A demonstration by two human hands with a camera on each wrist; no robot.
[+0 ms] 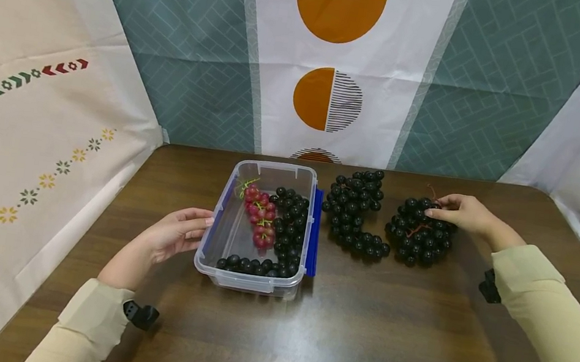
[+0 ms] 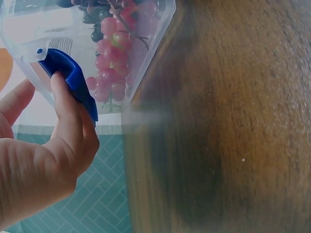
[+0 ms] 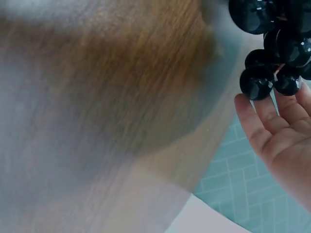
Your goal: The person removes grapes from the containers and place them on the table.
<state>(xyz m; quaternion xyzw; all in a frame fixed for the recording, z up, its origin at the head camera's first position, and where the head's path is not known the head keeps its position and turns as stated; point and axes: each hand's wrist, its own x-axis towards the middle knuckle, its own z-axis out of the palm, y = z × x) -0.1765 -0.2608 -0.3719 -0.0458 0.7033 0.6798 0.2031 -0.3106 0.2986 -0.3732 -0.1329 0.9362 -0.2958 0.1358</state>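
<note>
A clear plastic container with blue side latches stands on the table, holding a bunch of red grapes and black grapes. My left hand grips its left wall, thumb at the rim and fingers at the blue latch in the left wrist view. At the right, my right hand holds a bunch of black grapes by its upper right side, thumb on top. The right wrist view has the fingers against the black grapes; the thumb is hidden there.
More black grapes lie between the container and my right hand. A second blue latch hangs along the container's right side. Behind the brown wooden table hangs a patterned cloth.
</note>
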